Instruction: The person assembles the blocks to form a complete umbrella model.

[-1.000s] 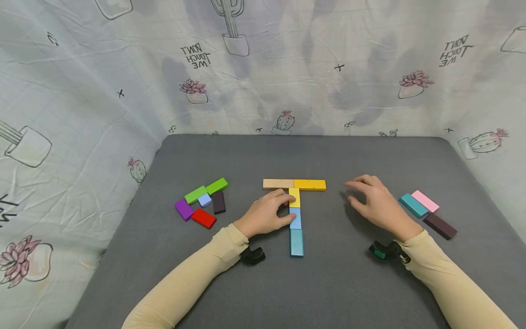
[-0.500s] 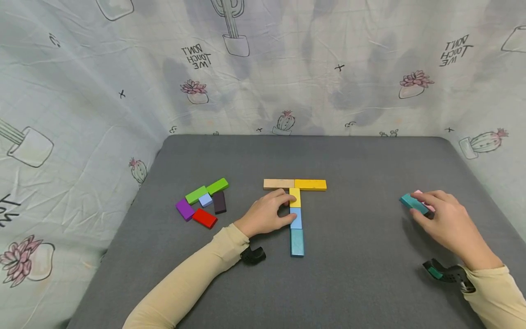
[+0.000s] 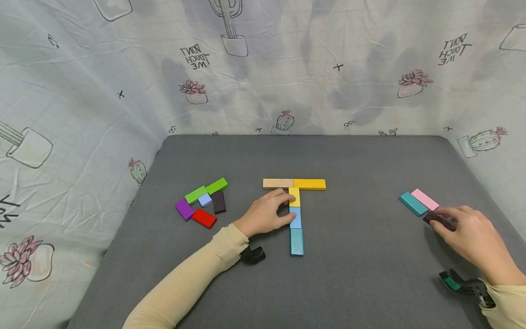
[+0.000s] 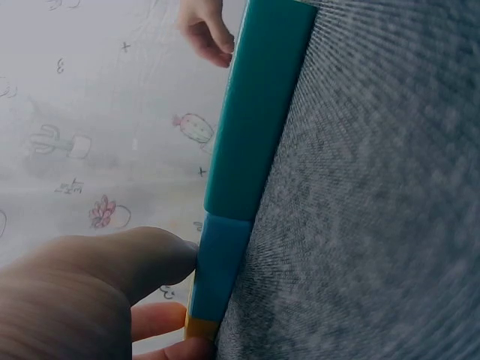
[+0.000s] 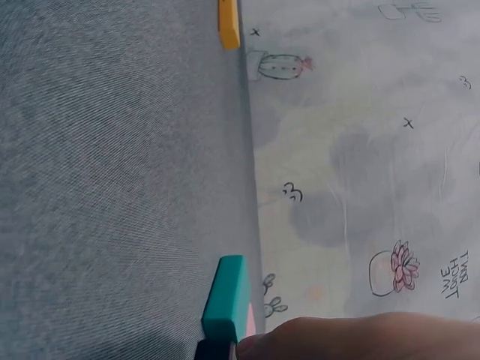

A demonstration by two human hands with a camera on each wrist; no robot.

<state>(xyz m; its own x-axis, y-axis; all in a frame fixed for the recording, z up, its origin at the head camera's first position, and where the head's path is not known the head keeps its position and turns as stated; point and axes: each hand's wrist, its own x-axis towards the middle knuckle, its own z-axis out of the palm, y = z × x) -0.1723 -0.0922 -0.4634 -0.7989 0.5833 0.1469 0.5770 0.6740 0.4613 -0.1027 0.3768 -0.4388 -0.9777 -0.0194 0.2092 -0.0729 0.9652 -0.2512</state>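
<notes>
Near the middle of the table my left hand (image 3: 265, 212) rests its fingertips on a T of flat blocks. Its thumb touches the light blue block (image 3: 295, 220), and a finger touches the yellow block (image 3: 294, 192) above. Below these lies a teal block (image 3: 297, 242), seen large in the left wrist view. A tan block (image 3: 278, 183) and an amber block (image 3: 310, 184) form the crossbar. At the right, my right hand (image 3: 476, 235) pinches a dark brown block (image 3: 444, 221) between thumb and fingers. Beside it lie a teal-blue block (image 3: 412, 204) and a pink block (image 3: 425, 199).
To the left lies a loose group: two green blocks (image 3: 196, 195), a small blue block (image 3: 205, 200), a dark block (image 3: 219, 202), a purple block (image 3: 184, 209) and a red block (image 3: 204, 218). A printed curtain (image 3: 308, 91) hangs behind the grey table (image 3: 349, 283).
My right hand has moved right, passing over the teal-blue and pink blocks to the dark brown block, which it now pinches. My left hand has stayed on the T.
</notes>
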